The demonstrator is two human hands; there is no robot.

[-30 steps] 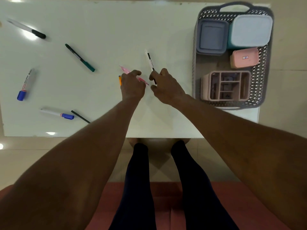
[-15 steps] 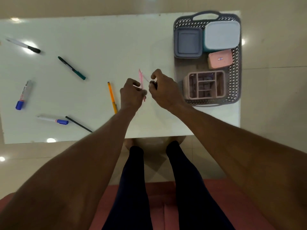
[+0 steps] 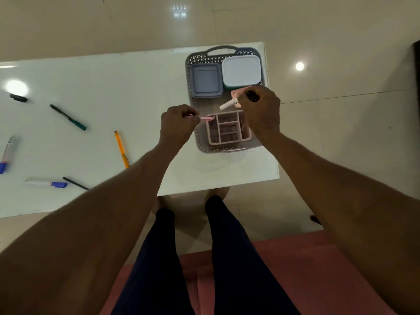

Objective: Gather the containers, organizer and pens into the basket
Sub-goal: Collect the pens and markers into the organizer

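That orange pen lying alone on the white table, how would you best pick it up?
Pinch the orange pen at mid-barrel, coming from straight above with fingers on its two long sides. It lies flat on the table, running near-to-far with bare surface either side, so the slim barrel is open there; the near tip lies close beside the left forearm.

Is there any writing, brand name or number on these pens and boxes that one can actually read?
None can be read.
Marker at the far left: print on its barrel, too blurred to read.
Blue-capped marker: barrel too small to tell.
Pink container: mostly hidden behind the right hand.
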